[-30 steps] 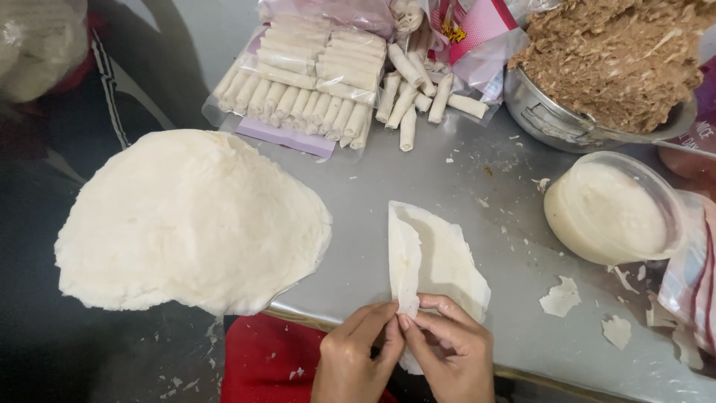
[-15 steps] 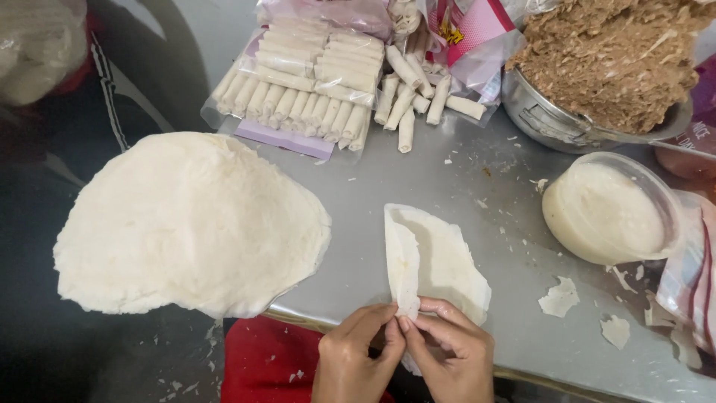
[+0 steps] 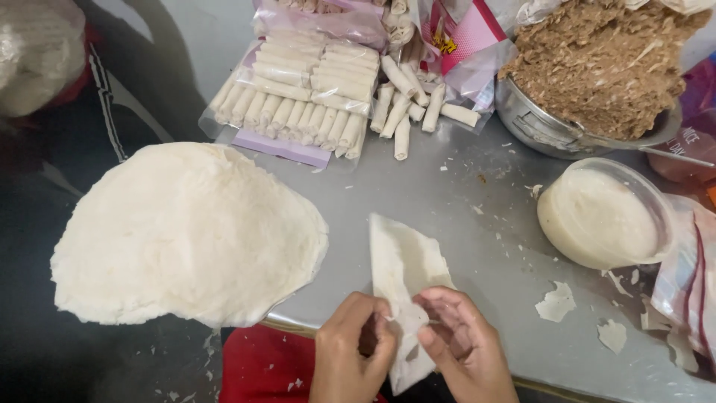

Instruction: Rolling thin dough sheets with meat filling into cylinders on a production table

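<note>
A thin white wrapper sheet lies on the grey table near its front edge, its left side folded over. My left hand and my right hand pinch the sheet's near end between fingers and thumbs, partly hiding that end. A big stack of round white wrappers sits to the left, hanging over the table edge.
Rolled white spring rolls lie in rows on plastic at the back, with loose ones beside them. A metal bowl heaped with brown shredded filling stands back right. A clear tub of white paste sits right. Torn wrapper scraps lie nearby.
Both hands have worked the sheet's near end, gathering it a little more between the fingers. The view has shifted slightly. Nothing else moved.
</note>
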